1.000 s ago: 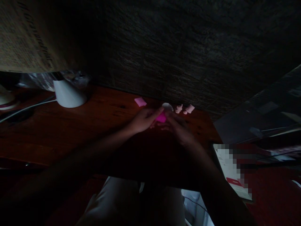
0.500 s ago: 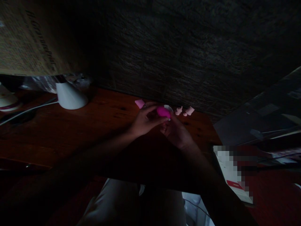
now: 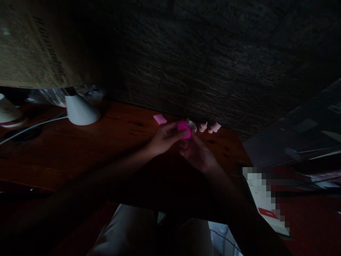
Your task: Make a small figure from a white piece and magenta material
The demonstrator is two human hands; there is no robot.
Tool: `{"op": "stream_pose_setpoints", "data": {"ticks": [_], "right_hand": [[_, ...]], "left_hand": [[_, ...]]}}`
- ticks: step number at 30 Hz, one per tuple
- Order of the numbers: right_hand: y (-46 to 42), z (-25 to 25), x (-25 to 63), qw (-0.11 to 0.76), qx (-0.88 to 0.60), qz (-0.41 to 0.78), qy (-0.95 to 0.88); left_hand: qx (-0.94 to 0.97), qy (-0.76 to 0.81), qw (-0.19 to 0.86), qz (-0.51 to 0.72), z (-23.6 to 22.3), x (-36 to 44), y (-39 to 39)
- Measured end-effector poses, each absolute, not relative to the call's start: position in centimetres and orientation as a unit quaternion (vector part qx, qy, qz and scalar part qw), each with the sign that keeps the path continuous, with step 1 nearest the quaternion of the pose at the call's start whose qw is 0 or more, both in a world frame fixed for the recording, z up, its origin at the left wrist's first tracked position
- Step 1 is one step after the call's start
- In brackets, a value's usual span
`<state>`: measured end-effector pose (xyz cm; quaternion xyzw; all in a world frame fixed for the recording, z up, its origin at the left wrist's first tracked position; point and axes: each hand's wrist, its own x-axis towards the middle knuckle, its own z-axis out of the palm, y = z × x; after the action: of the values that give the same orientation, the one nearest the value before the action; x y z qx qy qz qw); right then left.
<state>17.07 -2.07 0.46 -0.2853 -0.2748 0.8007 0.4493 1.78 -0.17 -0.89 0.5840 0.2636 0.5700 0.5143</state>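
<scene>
A bright pink lump that looks like modelling clay (image 3: 184, 129) is held above the wooden tabletop (image 3: 122, 124). My left hand (image 3: 163, 139) pinches it between thumb and fingers from the left. Curled around its lower right side is my right hand (image 3: 198, 153), with the thumb against its edge; some of its fingers are in shadow. Just behind the lump lies a round white piece (image 3: 192, 126), partly covered. A flat pink piece (image 3: 160, 119) rests on the table beyond my left hand. Small pale pink shaped pieces (image 3: 203, 127) and a larger pale pink piece (image 3: 216, 127) lie to the right.
A dark textured wall (image 3: 170, 64) rises behind the table. At left stand a lamp with a white cone base (image 3: 82, 109), its cable, and a pale cup (image 3: 9, 112). A dark panel (image 3: 287, 131) borders the right side, with a white-and-red box (image 3: 269, 212) below.
The pink lump has turned in my fingers and shows a rounder, uneven face. My left hand no longer overlaps the flat pink piece. The view has shifted slightly.
</scene>
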Motion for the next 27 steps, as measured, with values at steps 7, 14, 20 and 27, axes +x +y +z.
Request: {"op": "stream_pose_setpoints", "data": {"ticks": [7, 14, 20, 27], "right_hand": [[-2.19, 0.57, 17.03, 0.435, -0.278, 0.807, -0.287], [-2.36, 0.74, 16.78, 0.431, -0.284, 0.817, -0.257], [-2.51, 0.88, 16.58, 0.419, -0.255, 0.827, -0.275], [-2.49, 0.52, 16.55, 0.409, -0.277, 0.811, -0.313]], "left_hand": [[0.574, 0.255, 0.534, 0.566, -0.62, 1.55, -0.22], [0.567, 0.249, 0.544, 0.566, -0.74, 1.27, 0.08], [0.568, 0.219, 0.561, 0.56, -0.12, 1.27, -0.28], [0.557, 0.246, 0.57, 0.552, -0.6, 1.36, 0.06]]}}
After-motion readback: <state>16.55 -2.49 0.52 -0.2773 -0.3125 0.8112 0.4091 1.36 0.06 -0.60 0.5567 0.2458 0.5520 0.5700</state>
